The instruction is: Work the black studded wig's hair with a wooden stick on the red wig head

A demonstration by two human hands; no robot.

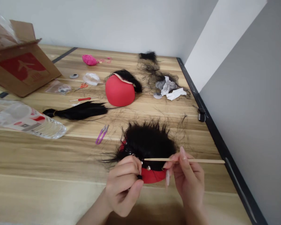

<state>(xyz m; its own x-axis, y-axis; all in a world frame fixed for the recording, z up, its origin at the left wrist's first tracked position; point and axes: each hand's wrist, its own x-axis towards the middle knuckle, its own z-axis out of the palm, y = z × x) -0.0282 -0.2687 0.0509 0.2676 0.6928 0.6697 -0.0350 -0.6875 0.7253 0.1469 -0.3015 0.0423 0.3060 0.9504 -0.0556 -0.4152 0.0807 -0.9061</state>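
Snips (101, 135) lay left of a black hairpiece (151, 140), probably for easy reach.
The left hand (123, 184), curled tight, pinched something dark (139, 177) near the hairpiece's red form (154, 177); the right hand (188, 175), pinched closed, held a wooden stick (208, 161) level, seemingly to steer its tip.

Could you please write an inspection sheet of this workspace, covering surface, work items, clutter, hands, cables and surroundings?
Surface: light wood-grain table, scattered with loose dark hairs.
Work items: red dome-shaped form bearing short black hair and shiny round studs.
Clutter: purple-handled snips, clear plastic bottle on its side, brown cardboard box, crumpled grey-and-white scraps.
Hands: left hand pinches a small dark object; right hand holds a thin pale wooden stick.
Cables: nothing seen.
Surroundings: pale wall behind, grey wall at right.
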